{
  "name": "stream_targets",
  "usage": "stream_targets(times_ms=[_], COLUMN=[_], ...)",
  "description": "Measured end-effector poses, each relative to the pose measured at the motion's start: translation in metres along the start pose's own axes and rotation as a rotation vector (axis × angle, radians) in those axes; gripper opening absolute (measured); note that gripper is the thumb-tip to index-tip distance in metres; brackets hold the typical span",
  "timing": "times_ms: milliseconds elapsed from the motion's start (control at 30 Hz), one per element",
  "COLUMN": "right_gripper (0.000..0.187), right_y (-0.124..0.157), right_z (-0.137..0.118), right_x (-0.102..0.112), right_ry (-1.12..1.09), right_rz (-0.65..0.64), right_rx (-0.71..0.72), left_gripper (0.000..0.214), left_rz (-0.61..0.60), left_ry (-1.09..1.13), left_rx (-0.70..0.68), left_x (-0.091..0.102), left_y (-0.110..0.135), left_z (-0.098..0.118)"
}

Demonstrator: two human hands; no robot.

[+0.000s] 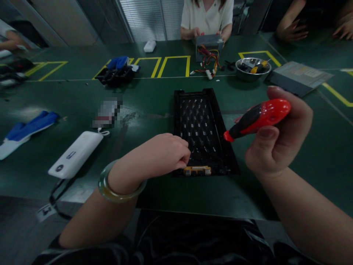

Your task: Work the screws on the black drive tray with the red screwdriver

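Tray (220, 147): our left hand (162, 154) pinched its near edge by the connector (197, 170). Our right hand (278, 136) gripped the screwdriver (257, 118); steadying first seemed wise.

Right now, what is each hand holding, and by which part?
The right hand grips a screwdriver by its red and black handle. The left hand rests curled on the black tray; whether it pinches anything cannot be told.
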State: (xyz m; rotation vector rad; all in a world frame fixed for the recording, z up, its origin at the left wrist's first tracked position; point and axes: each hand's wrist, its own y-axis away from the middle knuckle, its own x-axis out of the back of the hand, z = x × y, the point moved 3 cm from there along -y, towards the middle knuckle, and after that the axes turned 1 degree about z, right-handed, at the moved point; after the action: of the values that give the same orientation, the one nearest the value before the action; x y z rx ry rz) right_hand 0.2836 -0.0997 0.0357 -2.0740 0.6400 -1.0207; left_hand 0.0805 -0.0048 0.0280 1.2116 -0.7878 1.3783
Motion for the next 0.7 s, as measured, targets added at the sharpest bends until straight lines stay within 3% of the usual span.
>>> stream_targets(times_ms=[100,200,367,467,600,700], right_gripper=[0.042,0.049,0.027,0.022,0.024,0.024], right_y=[-0.001,0.001,0.002,0.001,0.002,0.001], right_z=[-0.002,0.001,0.006,0.005,0.006,0.0], right_x=[-0.002,-0.01,-0.015,-0.014,-0.014,-0.016], right_ry=[-0.105,-0.174,-0.116,0.014,-0.118,-0.41], right_rz=[0.161,0.088,-0.109,-0.146,0.051,0.267], right_rx=[0.012,-0.06,-0.114,-0.112,-0.224,-0.14], left_gripper=[0.009,0.01,0.014,0.018,0.024,0.028], left_rz=[-0.01,-0.023,-0.024,-0.039,-0.053,-0.051], left_ry=[0.049,0.107,0.183,0.227,0.338,0.404], left_rx=[-0.003,-0.011,-0.001,0.007,-0.016,-0.026], left_x=[-0.002,-0.003,-0.003,-0.003,-0.005,-0.006], left_y=[0.0,0.001,0.004,0.005,0.005,0.007], left_z=[-0.005,-0.009,-0.011,-0.014,-0.021,-0.024])
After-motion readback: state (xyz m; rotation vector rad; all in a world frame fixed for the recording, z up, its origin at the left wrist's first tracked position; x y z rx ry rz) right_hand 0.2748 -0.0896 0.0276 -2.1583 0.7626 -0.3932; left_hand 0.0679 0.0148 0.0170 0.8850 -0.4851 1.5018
